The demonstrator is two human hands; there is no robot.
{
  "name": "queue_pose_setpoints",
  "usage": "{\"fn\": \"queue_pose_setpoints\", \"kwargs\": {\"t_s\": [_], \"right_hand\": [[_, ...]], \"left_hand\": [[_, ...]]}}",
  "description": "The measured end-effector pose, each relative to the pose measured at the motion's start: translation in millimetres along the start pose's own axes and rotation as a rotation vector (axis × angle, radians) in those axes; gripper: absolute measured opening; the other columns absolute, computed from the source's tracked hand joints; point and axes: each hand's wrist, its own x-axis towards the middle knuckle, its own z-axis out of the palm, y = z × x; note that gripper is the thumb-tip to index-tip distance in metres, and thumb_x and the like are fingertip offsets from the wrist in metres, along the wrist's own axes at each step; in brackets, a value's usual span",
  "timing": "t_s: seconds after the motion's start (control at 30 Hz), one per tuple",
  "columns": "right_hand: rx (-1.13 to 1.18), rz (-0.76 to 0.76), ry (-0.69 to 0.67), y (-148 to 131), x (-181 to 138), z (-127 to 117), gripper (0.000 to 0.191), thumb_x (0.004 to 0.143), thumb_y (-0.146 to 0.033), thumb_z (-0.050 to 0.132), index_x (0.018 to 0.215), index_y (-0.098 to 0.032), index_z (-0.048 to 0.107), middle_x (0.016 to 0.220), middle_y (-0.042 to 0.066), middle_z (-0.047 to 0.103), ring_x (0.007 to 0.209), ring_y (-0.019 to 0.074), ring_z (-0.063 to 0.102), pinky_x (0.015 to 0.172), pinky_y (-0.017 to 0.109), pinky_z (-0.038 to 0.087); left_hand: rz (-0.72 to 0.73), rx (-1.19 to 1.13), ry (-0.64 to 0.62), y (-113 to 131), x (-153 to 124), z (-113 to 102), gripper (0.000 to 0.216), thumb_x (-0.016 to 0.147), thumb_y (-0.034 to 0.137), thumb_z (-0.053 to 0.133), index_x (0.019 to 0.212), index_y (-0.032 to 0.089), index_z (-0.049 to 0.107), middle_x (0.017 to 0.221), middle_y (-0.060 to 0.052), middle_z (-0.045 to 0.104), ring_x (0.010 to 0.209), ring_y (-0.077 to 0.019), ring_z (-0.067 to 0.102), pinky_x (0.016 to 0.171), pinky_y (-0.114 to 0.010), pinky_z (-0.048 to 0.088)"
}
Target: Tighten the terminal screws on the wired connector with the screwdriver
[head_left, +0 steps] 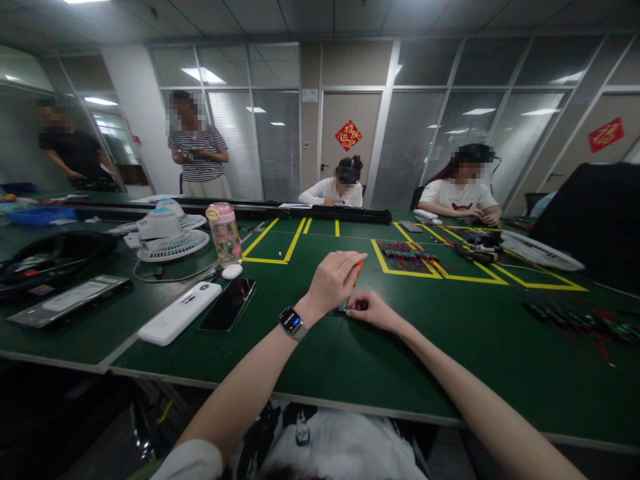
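My left hand (336, 279), with a watch (291, 321) on its wrist, is closed around an orange tool (359, 268). Mostly covered by the fingers, the tool stands upright over a small circuit board (341, 309) on the green table. Its working end is too small to make out. My right hand (373, 311) rests on the table just to the right, thumb and fingertips pinched at the board's edge. What the pinch holds there is partly hidden.
To the left lie a dark phone (229, 305), a white power bank (180, 313), a pink-lidded bottle (225, 233) and a white fan (173, 237). Bundles of wired boards (407, 257) sit inside yellow tape, with another pile (583, 317) at right. Several people are across the table.
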Motion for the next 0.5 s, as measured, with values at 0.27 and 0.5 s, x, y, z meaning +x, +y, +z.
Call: {"fn": "queue_pose_setpoints", "kwargs": {"t_s": [0.27, 0.5], "right_hand": [[-0.106, -0.091, 0.080, 1.9, -8.7, 5.8, 0.015, 0.074, -0.030, 0.067, 0.081, -0.017, 0.068, 0.072, 0.000, 0.055, 0.062, 0.0119, 0.049, 0.060, 0.025, 0.040], [-0.165, -0.130, 0.077, -1.7, -9.0, 5.8, 0.017, 0.076, -0.031, 0.066, 0.086, -0.018, 0.070, 0.073, 0.001, 0.054, 0.063, 0.0129, 0.050, 0.060, 0.026, 0.041]], "left_hand": [[-0.112, -0.042, -0.006, 1.8, -0.9, 0.1, 0.023, 0.090, 0.030, 0.048, 0.107, 0.018, 0.059, 0.097, -0.008, 0.059, 0.092, -0.0188, 0.057, 0.082, -0.034, 0.049], [-0.268, -0.350, 0.030, 2.2, 1.1, 6.2, 0.024, 0.093, 0.019, 0.040, 0.110, 0.018, 0.057, 0.103, -0.006, 0.062, 0.094, -0.0150, 0.059, 0.085, -0.030, 0.048]]}}
